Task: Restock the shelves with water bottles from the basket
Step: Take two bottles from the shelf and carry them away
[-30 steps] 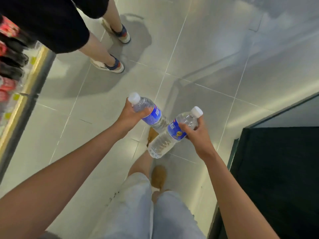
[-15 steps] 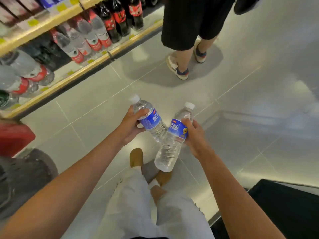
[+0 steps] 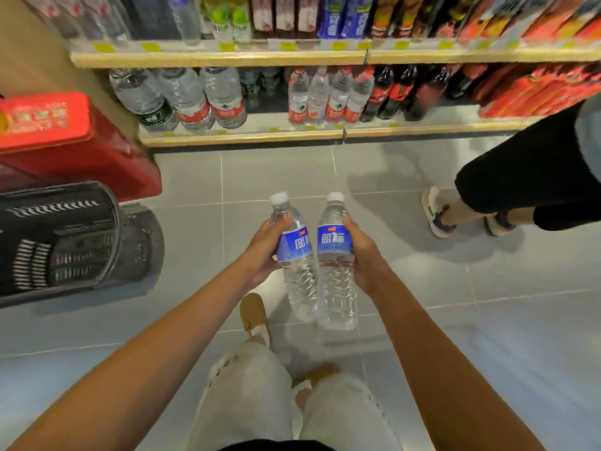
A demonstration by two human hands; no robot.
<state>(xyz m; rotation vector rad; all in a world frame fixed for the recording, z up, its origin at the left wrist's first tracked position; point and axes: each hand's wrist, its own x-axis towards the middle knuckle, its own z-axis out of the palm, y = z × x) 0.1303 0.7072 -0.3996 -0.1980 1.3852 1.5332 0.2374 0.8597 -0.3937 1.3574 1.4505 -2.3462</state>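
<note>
Hands: the left hand (image 3: pixel 263 252) is wrapped round the left water bottle (image 3: pixel 294 255) and the right hand (image 3: pixel 362 255) round the right water bottle (image 3: pixel 335 275). Both bottles are blue-labelled, caps up, touching side by side above the floor.
Basket: a dark shopping basket (image 3: pixel 65 242) stands on the floor at the left, its contents out of sight.
Shelves: the lower shelf (image 3: pixel 244 138) ahead holds water and cola.
Progress: judged mid-carry, with neither held bottle shelved yet. What remains in the basket cannot be told.
Bystander: another person's legs (image 3: pixel 520 180) stand at the right, near the shelf.
</note>
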